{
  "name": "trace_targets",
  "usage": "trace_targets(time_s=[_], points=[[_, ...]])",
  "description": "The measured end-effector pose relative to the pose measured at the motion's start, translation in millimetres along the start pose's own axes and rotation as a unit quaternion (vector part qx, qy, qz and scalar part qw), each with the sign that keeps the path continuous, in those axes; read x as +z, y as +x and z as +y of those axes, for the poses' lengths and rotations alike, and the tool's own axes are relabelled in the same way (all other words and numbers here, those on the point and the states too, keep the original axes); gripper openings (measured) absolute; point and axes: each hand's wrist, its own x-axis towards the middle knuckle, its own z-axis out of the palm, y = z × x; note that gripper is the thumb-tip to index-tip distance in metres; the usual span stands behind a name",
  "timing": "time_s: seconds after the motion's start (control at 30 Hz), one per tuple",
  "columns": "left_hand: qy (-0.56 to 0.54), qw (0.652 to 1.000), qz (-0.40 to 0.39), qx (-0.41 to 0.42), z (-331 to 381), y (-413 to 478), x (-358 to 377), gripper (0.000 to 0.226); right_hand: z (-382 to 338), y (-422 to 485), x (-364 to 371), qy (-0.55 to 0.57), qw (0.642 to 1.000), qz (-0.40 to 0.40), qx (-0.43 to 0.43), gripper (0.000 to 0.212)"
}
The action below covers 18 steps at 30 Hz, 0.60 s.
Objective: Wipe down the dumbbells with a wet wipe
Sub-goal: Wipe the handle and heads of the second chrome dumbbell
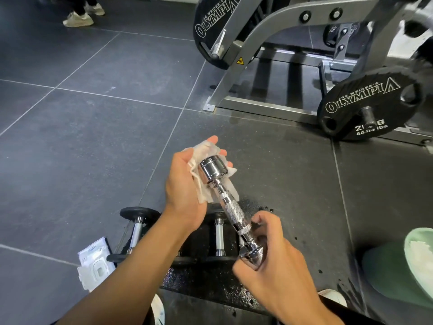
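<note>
A small chrome dumbbell (230, 206) slants in the air between my hands, its knurled handle bare in the middle. My right hand (269, 261) grips its near head from below. My left hand (187, 184) cups the far head through a crumpled white wet wipe (206, 165), fingertips showing past the wipe's top edge. Two black-ended dumbbells (219, 235) lie on the dark floor mat under my forearms, partly hidden by them.
A white wet-wipe pack (93, 266) lies on the floor at lower left. A grey weight machine (269, 43) with black Olympia plates (367, 104) stands ahead to the right. A green container (417, 259) sits at the right edge. Someone's shoes (78, 19) show at top left.
</note>
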Motion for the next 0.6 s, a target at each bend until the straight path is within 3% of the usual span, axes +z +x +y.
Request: trace_targets(time_s=[0.07, 0.13, 0.23, 0.3, 0.37, 0.43, 0.53, 0.6], points=[[0.082, 0.996, 0.006, 0.029, -4.7, 1.4, -2.1, 0.050, 9.1, 1.2, 3.8, -0.105, 0.993, 0.025, -0.049, 0.076], [0.221, 0.971, -0.016, 0.092, -8.3, 6.0, -10.8, 0.040, 15.0, 1.7, 4.7, -0.151, 0.985, 0.038, -0.077, 0.076], [0.377, 0.915, -0.064, 0.128, -11.5, 14.6, -25.1, 0.036, 11.8, -1.0, -0.8, -0.128, 0.990, 0.025, -0.059, 0.072], [0.407, 0.902, -0.079, 0.120, -11.3, 18.4, -27.8, 0.035, 12.2, -4.6, -1.3, -0.037, 0.999, -0.015, -0.017, 0.072], [0.321, 0.942, -0.068, 0.068, -10.2, 19.4, -23.1, 0.037, 14.9, -3.0, -1.0, 0.098, 0.993, -0.055, 0.044, 0.077], [0.138, 0.989, -0.051, -0.024, -10.6, 21.9, -16.2, 0.049, 20.7, 0.8, -1.0, 0.259, 0.957, -0.091, 0.093, 0.076], [-0.014, 0.993, -0.078, -0.093, -15.4, 24.2, -11.0, 0.055, 23.9, 1.0, -6.9, 0.431, 0.881, -0.170, 0.094, 0.072], [-0.026, 0.986, -0.112, -0.122, -17.6, 23.1, -8.9, 0.054, 29.4, 0.1, -9.6, 0.537, 0.808, -0.217, 0.107, 0.076]])
